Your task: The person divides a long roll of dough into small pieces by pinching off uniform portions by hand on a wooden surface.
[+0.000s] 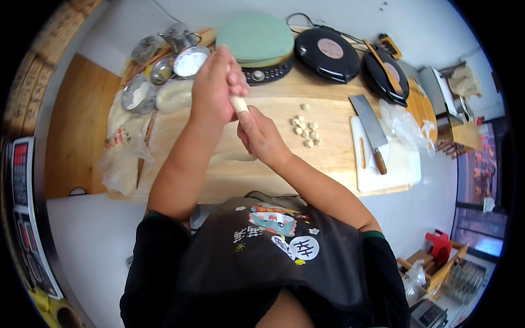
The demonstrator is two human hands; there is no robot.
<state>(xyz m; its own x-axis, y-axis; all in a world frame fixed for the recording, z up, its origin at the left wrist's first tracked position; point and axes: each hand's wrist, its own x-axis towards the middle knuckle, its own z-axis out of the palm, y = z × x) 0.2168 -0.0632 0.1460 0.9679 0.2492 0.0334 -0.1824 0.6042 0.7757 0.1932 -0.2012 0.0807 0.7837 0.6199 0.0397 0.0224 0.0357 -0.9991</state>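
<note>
A pale rope of dough [238, 103] stretches between my two hands above the wooden work board [270, 180]. My left hand [215, 88] is wrapped around its upper part, with the fingers pointing away from me. Lower down and to the right, my right hand [264, 135] grips the dough with its thumb along the top. A further length of dough [233, 157] shows below my right hand; whether it joins the held rope is hidden. Several small cut dough pieces [304, 133] lie in a loose group to the right of my hands.
A cleaver [367, 127] lies across a white cutting board [393, 168] at right, beside a plastic bag [404, 125]. Behind stand a green-topped electric griddle [256, 39] and black griddles [328, 53]. Flour bowls [190, 61] and a large dough lump [174, 96] are at left.
</note>
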